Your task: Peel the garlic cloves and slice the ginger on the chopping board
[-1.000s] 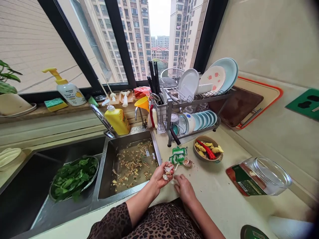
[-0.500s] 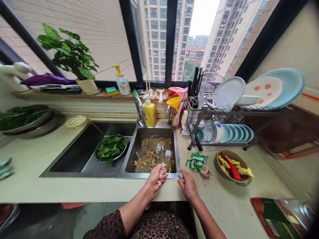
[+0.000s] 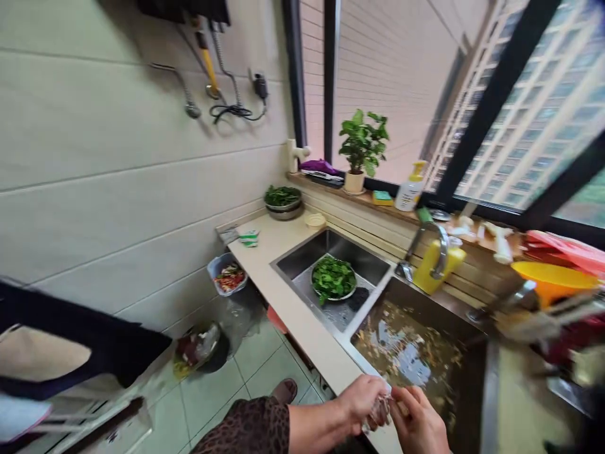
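Observation:
My left hand [image 3: 362, 403] is closed round a clump of papery whitish scraps that look like garlic skins [image 3: 379, 411]; bits stick out between its fingers. Close against it, my right hand [image 3: 418, 419] has thumb and fingers pinched together at the edge of the clump. What sits in that pinch is too small to make out. Both hands are over the counter's front edge, beside the right sink basin [image 3: 489, 391]. Murky water [image 3: 435, 334] with many floating brown scraps fills that basin.
In the left basin [image 3: 295, 277] stands a bowl of leafy greens [image 3: 334, 277]. A lined bin [image 3: 218, 268] with food scraps stands on the floor past the counter's end, near another bin [image 3: 217, 353]. The tap [image 3: 439, 243] and a yellow bottle [image 3: 437, 265] stand behind the basins.
The view has swung left, bringing the wall, floor and bins into sight. My right hand has come from the counter beside the sink to touch my left, which still holds the skins.

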